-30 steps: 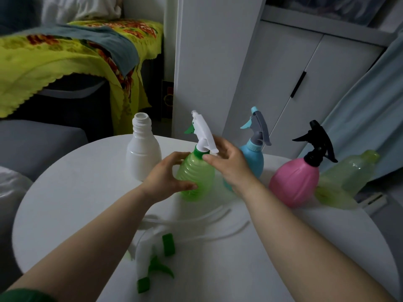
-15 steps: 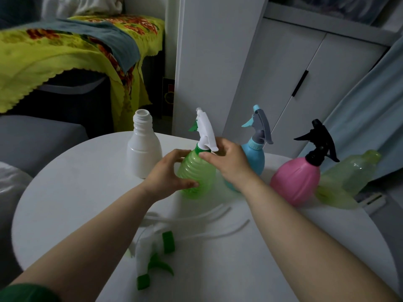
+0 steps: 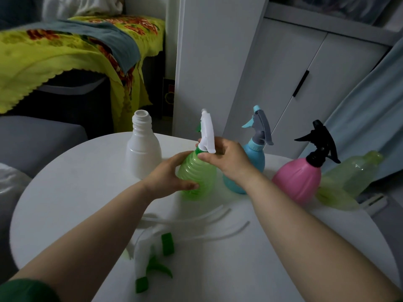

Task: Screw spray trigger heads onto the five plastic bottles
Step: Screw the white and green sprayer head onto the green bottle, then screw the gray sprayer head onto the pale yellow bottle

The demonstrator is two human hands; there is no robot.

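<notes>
A ribbed green bottle (image 3: pixel 199 178) stands on the round white table (image 3: pixel 65 192), gripped around its body by my left hand (image 3: pixel 169 176). My right hand (image 3: pixel 226 158) pinches the collar of the white trigger head (image 3: pixel 207 132) sitting on its neck. An open white bottle (image 3: pixel 142 149) stands to the left with no head. On the right, the blue bottle (image 3: pixel 254 162) carries a grey and blue trigger and the pink bottle (image 3: pixel 297 182) a black one. A pale yellow-green bottle (image 3: pixel 353 175) leans at the far right. Loose white and green trigger heads (image 3: pixel 152 256) with tubes lie near me.
A white cabinet (image 3: pixel 272 73) with a black handle stands behind the table. A sofa draped in a yellow-green cloth (image 3: pixel 54 51) is at the left. A pale blue curtain (image 3: pixel 370 105) hangs at the right.
The trigger head has turned on the green bottle's neck, its nozzle now pointing more straight away. My right hand's fingers have shifted around the collar. My left hand keeps its grip.
</notes>
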